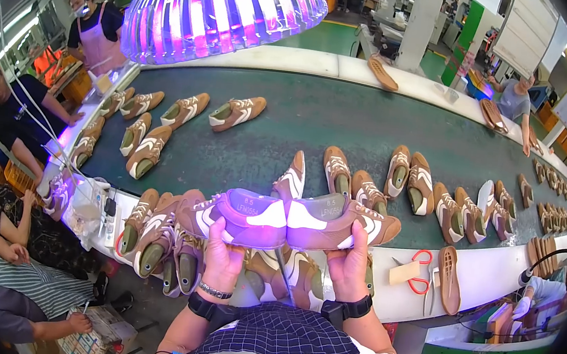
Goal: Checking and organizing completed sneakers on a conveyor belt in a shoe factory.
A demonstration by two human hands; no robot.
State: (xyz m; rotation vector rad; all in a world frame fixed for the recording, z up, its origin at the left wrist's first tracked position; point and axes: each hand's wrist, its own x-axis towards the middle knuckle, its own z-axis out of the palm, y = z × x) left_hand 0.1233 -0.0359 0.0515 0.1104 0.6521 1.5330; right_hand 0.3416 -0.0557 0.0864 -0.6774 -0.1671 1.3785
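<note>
A brown sneaker (249, 230) with white trim is gripped by my left hand (223, 257), toe pointing left. My right hand (349, 267) has a matching sneaker (322, 234), toe pointing right. Heel to heel, the two stand side by side in front of me, and the left one glows purple in the light. Their insoles show through the openings. My thumbs press the near sides; the other fingers are mostly hidden beneath. More brown sneakers (151, 246) crowd the white ledge to the left of my hands, and others lie partly hidden below the held pair.
Close overhead hangs a ribbed lamp (222, 13) with purple light. A green conveyor belt (273, 148) carries several sneakers (238, 112). On the right ledge lie red-handled scissors (419, 283) and a brown sole (449, 280). Co-workers (25, 112) line the left side; another person (516, 99) stands far right.
</note>
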